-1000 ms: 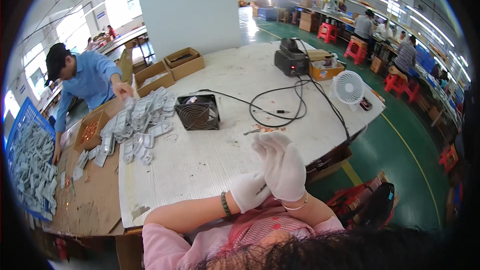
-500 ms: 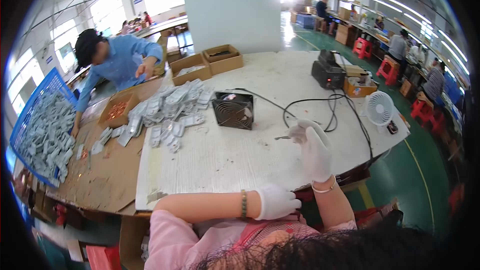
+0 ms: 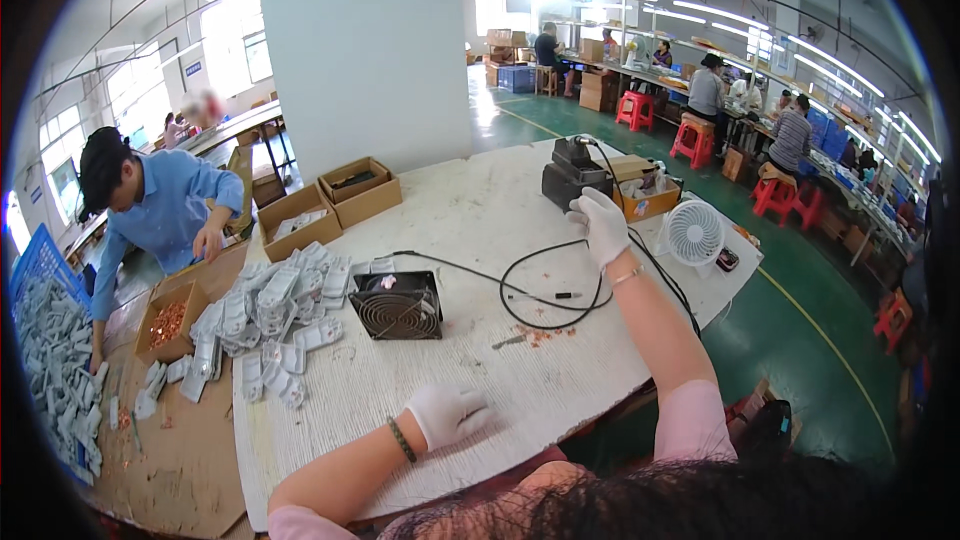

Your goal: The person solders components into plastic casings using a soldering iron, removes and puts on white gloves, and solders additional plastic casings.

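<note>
Both my hands wear white gloves. My right hand (image 3: 604,225) is stretched far out over the white table (image 3: 480,380), its fingers at the front of a black box-shaped device (image 3: 572,178); whether it grips anything I cannot tell. My left hand (image 3: 449,413) lies flat, palm down, on the table near the front edge, holding nothing. A black square fan (image 3: 398,304) with a wire grille sits between them, and a black cable (image 3: 545,285) loops across the table from it.
A pile of grey-white plastic parts (image 3: 262,318) lies left of the fan. Cardboard boxes (image 3: 330,202) stand at the back. A small white desk fan (image 3: 693,233) is at the right edge. A person in blue (image 3: 150,215) works at the left table. Red stools and workers line the far right.
My right hand has left my left hand and reached forward to the black device. My left hand has dropped flat onto the table. My head has turned, shifting the view.
</note>
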`<move>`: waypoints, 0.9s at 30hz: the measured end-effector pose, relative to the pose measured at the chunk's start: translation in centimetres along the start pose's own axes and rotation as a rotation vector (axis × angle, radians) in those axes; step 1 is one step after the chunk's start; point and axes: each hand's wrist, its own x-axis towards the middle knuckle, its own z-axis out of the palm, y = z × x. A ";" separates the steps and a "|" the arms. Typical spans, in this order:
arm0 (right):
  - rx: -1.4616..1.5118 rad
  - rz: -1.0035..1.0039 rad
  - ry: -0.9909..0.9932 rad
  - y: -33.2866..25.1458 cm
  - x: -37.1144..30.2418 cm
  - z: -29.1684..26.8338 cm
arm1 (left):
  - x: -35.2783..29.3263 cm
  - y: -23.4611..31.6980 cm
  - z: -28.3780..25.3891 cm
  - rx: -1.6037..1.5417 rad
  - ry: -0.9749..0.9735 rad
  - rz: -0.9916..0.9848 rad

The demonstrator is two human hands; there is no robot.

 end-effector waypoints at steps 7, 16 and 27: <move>-0.108 -0.119 0.173 0.0 11.5 1.4 | 0.0 -0.7 -0.5 -0.305 -0.006 0.015; 0.067 0.085 0.291 -0.3 19.0 2.2 | 0.1 -2.5 0.6 -0.531 -0.077 -0.112; 0.088 -0.248 0.389 0.7 10.4 -4.2 | 0.1 -2.2 0.9 -0.643 0.207 -0.185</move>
